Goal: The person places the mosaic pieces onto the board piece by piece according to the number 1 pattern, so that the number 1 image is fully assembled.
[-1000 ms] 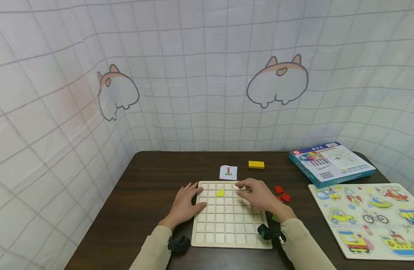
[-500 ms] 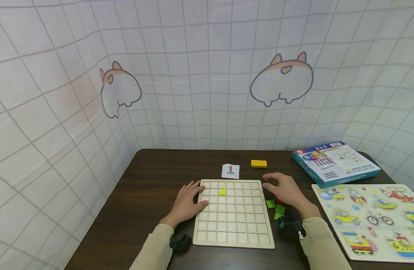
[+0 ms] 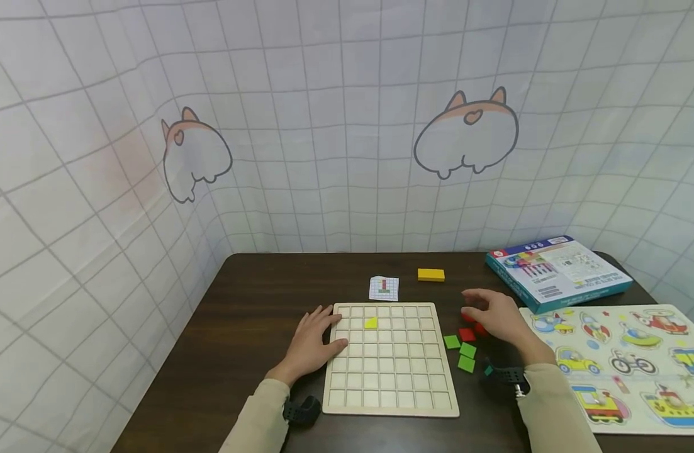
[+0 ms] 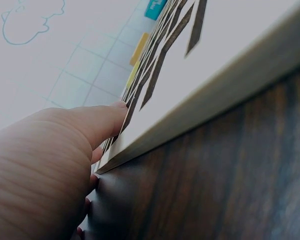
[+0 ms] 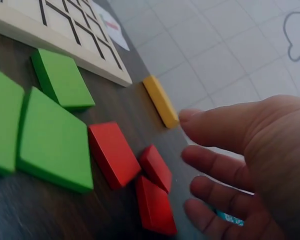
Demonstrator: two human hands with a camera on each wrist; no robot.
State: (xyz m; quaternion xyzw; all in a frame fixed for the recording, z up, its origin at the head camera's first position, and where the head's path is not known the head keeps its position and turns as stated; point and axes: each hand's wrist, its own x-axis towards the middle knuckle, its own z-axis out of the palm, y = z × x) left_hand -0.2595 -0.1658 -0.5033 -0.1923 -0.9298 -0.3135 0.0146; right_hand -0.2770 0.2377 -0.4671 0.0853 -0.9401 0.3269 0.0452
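A pale wooden grid board (image 3: 385,365) lies on the dark table, with one small yellow piece (image 3: 371,323) in a cell near its far side. My left hand (image 3: 311,348) rests at the board's left edge, thumb on top and fingers spread. To the right of the board my right hand (image 3: 496,316) hovers over several red tiles (image 5: 115,154), its fingers loosely bent and nothing between them. In the right wrist view, the thumb and fingertips are apart, close above the red tiles. Several green tiles (image 3: 467,363) lie between the board and this hand.
Behind the board lies a paper card (image 3: 384,289) printed with a red and green pattern. A yellow block (image 3: 431,275) is beside it. At the right are a flat box (image 3: 567,274) and a vehicle picture board (image 3: 601,340). A gridded curtain (image 3: 324,126) surrounds the table.
My right hand has moved right, from above the board's far right corner to over the red tiles, uncovering the green tiles. The left hand stays at the board's edge.
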